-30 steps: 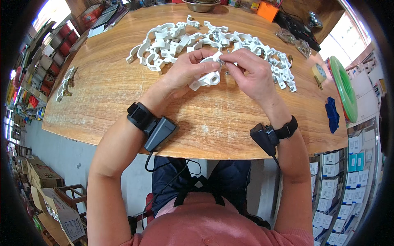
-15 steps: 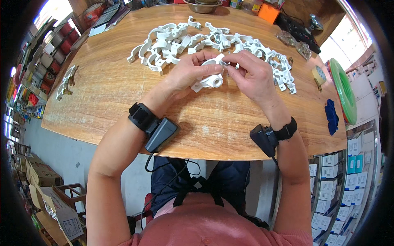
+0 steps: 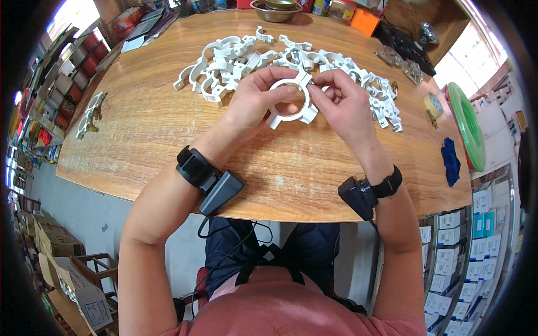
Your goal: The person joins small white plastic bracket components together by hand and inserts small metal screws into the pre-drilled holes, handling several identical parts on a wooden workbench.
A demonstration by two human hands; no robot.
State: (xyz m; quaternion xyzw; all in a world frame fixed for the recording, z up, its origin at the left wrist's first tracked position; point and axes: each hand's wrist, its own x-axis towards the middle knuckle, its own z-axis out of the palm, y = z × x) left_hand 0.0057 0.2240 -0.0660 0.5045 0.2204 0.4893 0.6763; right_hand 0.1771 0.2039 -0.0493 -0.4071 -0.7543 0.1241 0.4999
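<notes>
Both hands hold a white plastic pipe clamp ring (image 3: 290, 114) just above the wooden table (image 3: 145, 140). My left hand (image 3: 253, 99) grips the ring's left and upper side. My right hand (image 3: 342, 103) pinches its upper right end with thumb and fingers. Behind the hands lies a pile of several white clamp halves (image 3: 235, 64), spreading right past my right hand to the clamp pieces (image 3: 384, 103). Each wrist carries a black strap with a small black device.
A few clamp parts with metal pieces (image 3: 88, 115) lie at the table's left edge. A metal bowl (image 3: 277, 10), an orange box (image 3: 365, 21), a green round object (image 3: 468, 131), a blue cloth (image 3: 451, 159) and a tape roll (image 3: 432, 105) sit around the far and right edges.
The clamp was held lower and flatter against the table; now both hands have lifted and turned it so the full ring faces up.
</notes>
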